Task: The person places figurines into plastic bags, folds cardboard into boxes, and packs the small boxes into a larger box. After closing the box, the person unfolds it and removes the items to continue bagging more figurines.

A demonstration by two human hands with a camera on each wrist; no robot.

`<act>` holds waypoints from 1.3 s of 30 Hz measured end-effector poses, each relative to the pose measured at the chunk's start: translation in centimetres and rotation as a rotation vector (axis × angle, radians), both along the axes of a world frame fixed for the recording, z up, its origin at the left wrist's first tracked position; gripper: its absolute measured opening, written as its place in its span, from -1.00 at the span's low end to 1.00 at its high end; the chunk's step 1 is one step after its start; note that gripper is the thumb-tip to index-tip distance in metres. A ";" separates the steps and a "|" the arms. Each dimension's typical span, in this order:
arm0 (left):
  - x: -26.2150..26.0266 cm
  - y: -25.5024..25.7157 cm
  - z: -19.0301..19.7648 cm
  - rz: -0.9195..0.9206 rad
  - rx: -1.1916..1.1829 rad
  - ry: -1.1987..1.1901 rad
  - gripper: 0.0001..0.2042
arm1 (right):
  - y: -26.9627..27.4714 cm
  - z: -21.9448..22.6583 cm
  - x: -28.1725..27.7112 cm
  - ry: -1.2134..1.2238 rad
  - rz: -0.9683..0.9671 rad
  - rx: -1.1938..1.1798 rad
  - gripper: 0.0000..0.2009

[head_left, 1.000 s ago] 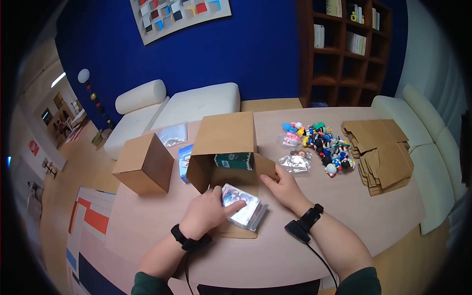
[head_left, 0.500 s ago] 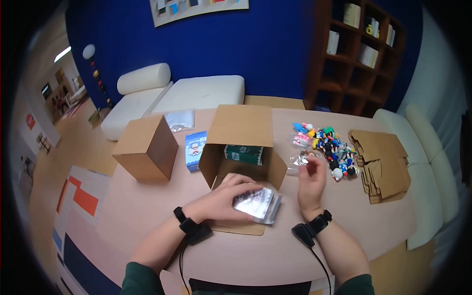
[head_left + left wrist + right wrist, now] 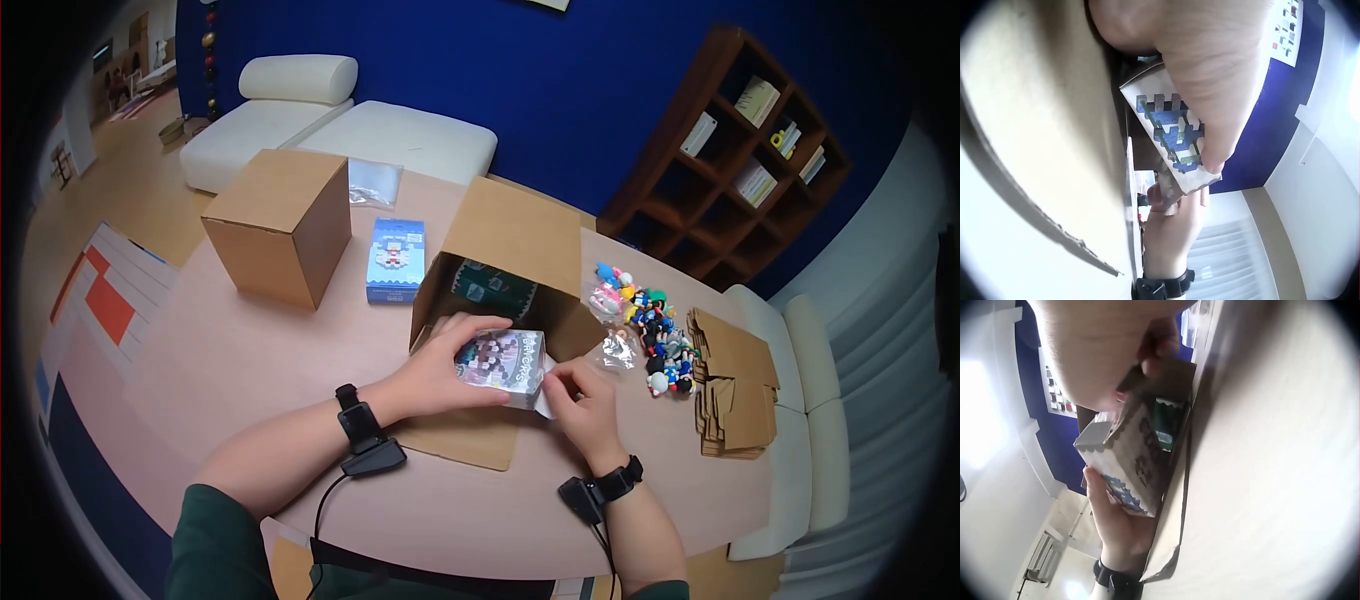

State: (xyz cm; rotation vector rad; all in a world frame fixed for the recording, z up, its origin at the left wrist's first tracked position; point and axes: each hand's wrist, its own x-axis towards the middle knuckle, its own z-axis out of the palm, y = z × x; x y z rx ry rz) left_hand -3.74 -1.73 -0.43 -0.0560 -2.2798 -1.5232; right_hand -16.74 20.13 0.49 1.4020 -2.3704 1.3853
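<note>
A small printed box is gripped by the left hand, thumb on its near side and fingers over the far side. At the box's right end, the thumb and fingers of the right hand pinch a pale flap. The right wrist view shows the printed box with its end flap raised beside the right hand. Just beyond both hands lies an open cardboard carton on its side, its mouth facing the person, with a green box inside.
Left of the carton stand a closed cardboard box and a blue box, with a clear plastic bag behind. To the right lie a pile of small figures, a clear bag and folded cardboard.
The left hand has turned the small box so its printed face shows. The right hand left the carton's flap and came to the small box's end. The head view has tilted and shifted.
</note>
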 end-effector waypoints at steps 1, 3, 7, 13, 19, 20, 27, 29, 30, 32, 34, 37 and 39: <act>0.0 0.0 0.1 -0.002 0.003 0.001 -0.18 | -0.1 -0.8 -0.2 -0.238 0.039 -0.002 -0.92; 0.0 -0.2 0.1 -0.012 -0.047 -0.009 -0.19 | -0.1 -1.4 -0.3 -0.483 0.074 -0.005 -0.91; -0.1 -0.3 -0.4 -0.032 -0.071 0.019 -0.18 | -0.2 -0.8 -0.1 -0.861 0.122 -0.048 -0.89; -0.2 -0.3 0.0 -0.113 -0.255 -0.002 -0.05 | 0.2 0.4 -0.5 -0.959 0.151 0.044 -0.85; -0.4 -0.4 0.6 -0.274 -0.280 -0.082 -0.05 | 0.2 0.8 -0.1 -0.987 0.118 0.156 -0.87; -0.4 -0.4 0.7 -0.280 -0.288 -0.083 -0.05 | 0.1 0.7 0.0 -1.003 0.118 0.122 -0.87; -0.6 -0.2 0.5 -0.270 -0.211 -0.082 -0.10 | 1.2 0.5 -1.4 -0.866 0.204 0.101 -0.92; -0.5 -0.1 0.5 -0.232 -0.058 -0.151 -0.11 | 2.4 2.4 -2.4 -0.834 0.209 -0.185 -0.92; -0.5 -0.1 0.3 -0.199 -0.059 -0.140 -0.11 | 2.9 2.8 -3.1 -0.833 0.233 -0.452 -0.92; -0.6 -0.3 -0.5 -0.188 0.010 -0.111 -0.14 | 3.6 3.5 -4.7 -0.814 0.257 -0.716 -0.91; -0.7 -0.4 -0.7 -0.169 0.152 -0.075 -0.20 | 4.4 3.7 -6.0 -0.749 -0.060 -0.835 -0.90; -0.4 -0.2 0.1 -0.179 0.386 -0.190 -0.20 | 5.5 1.4 -8.5 -0.587 -0.254 -0.465 -0.90; -0.5 -0.2 -0.2 -0.174 0.367 -0.173 -0.21 | 5.6 0.1 -9.2 -0.507 -0.351 -0.209 -0.87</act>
